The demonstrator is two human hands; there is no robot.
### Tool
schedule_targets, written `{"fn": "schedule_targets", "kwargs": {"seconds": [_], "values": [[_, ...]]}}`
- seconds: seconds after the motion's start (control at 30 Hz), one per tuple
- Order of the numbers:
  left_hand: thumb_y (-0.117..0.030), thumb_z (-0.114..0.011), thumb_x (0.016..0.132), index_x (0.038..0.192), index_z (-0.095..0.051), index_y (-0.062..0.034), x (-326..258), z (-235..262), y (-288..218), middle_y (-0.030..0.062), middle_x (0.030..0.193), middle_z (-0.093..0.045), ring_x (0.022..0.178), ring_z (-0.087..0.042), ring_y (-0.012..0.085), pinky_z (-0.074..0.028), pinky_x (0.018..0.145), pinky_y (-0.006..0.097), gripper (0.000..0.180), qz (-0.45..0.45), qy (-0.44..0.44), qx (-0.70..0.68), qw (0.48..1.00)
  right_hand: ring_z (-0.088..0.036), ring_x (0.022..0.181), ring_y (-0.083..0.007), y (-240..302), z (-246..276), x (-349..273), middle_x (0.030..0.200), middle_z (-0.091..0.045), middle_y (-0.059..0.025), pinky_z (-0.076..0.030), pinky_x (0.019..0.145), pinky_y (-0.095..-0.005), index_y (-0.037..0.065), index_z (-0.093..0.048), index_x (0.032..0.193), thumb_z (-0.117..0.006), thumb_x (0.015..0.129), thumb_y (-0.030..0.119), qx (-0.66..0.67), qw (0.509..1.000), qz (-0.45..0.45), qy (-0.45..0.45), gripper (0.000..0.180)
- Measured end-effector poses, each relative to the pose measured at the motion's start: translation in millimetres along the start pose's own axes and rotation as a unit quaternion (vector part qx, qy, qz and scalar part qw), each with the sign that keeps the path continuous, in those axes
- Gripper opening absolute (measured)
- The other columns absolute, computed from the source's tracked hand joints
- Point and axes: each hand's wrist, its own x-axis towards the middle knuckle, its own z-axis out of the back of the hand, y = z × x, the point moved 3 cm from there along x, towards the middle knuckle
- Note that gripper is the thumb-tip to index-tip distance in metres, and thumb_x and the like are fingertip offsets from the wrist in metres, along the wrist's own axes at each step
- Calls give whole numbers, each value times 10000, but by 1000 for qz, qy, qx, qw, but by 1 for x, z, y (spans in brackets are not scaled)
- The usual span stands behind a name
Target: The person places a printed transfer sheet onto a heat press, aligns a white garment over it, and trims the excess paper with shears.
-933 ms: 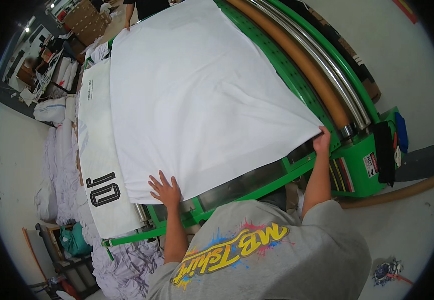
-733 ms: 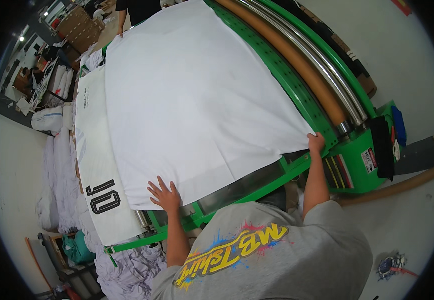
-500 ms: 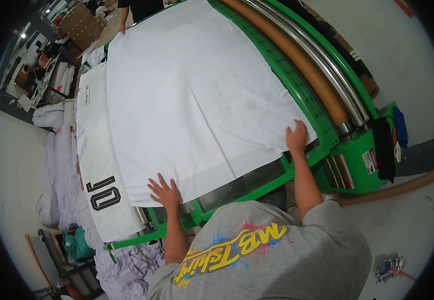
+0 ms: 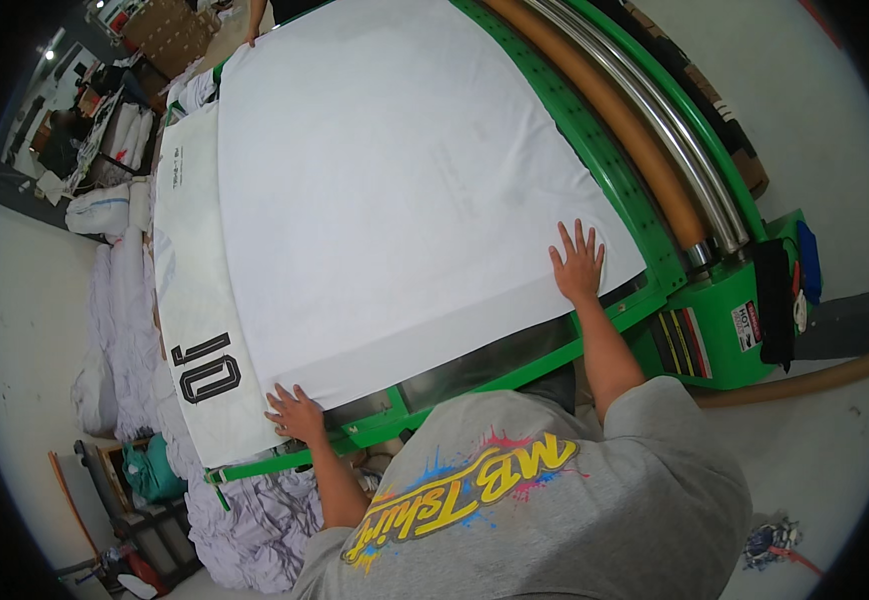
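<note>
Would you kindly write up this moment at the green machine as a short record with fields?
Setting: green machine with a flat bed, seen from the person's head
On the bed: large white sheet, spread flat
Beside it: white garment with black digits, partly under the sheet's left edge
Left hand: flat, fingers spread, on the sheet's near left corner
Right hand: flat, fingers spread, on the sheet near its right corner
Along the right: tan roller beside metal tubes
Below left: pile of white garments
</note>
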Motion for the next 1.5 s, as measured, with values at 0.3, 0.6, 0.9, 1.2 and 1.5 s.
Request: {"fn": "schedule_targets", "kwargs": {"seconds": [0.3, 0.6, 0.9, 1.2, 1.5], "values": [[-203, -886, 924, 1164, -713, 20, 91, -41, 123, 258, 1190, -717, 1003, -721, 449, -596, 876, 508, 370, 33, -36, -202, 978, -211, 1711, -383, 2, 3, 5, 1867, -254, -35, -166, 1361, -649, 375, -362, 1761, -532, 1125, 570, 13, 1000, 12, 1, 686], [24, -749, 941, 1335, -633, -40, 100, -61, 189, 99, 973, -710, 779, -712, 243, -642, 707, 395, 415, 161, 17, -804, 572, -212, 1712, -379, -10, 9, 14, 1863, -266, -39, -172, 1360, -655, 380, -373, 1755, -550, 1125, 559, 25, 999, 23, 2, 678], [47, -615, 933, 1418, -613, 11, 35, -15, 106, 289, 1216, -683, 1010, -722, 436, -577, 941, 547, 486, 253, -162, -315, 900, -219, 1706, -396, -23, 9, 13, 1862, -269, -46, -176, 1356, -655, 369, -361, 1761, -543, 1134, 546, 14, 1000, 18, -8, 677], [-496, -629, 1088, 1721, -444, -226, -4, -1, -120, 193, 1834, -265, 1693, -213, 437, -194, 1337, 651, 713, -202, -40, -183, 961, -235, 1699, -414, -16, 1, 12, 1864, -259, -73, -200, 1340, -681, 362, -350, 1768, -511, 1141, 554, 11, 999, 29, -27, 675], [-568, -549, 1107, 1777, -338, -297, -18, -8, -134, 176, 1888, -90, 1738, -41, 421, -80, 1333, 721, 753, -211, -8, -120, 970, -230, 1692, -451, -20, 3, -34, 1862, -250, -111, -216, 1349, -650, 346, -349, 1770, -537, 1131, 542, 41, 998, -40, -4, 695]]}}
